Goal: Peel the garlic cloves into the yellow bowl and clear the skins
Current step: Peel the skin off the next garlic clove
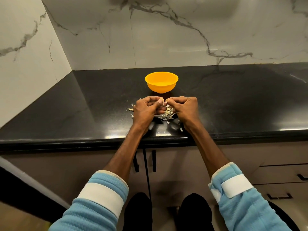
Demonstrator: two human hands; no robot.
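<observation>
Black stone bench [83,114] against a marble-veined wall. The yellow bowl [161,88] stands upright behind the hands, apart from them. Left hand [145,110] and right hand [185,107] meet over a heap of skins [168,113] on the bench. Fingers [150,99] of both hands are curled, pinching a garlic clove [164,102] between them. Loose flakes lie scattered around

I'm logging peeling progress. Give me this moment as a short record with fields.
left hand: pinches a clove
right hand: pinches the same clove from the other side
bowl: upright on the counter, beyond the hands; contents not visible
skins: loose pile on the counter under and between the hands, a few scattered around; not cleared
</observation>
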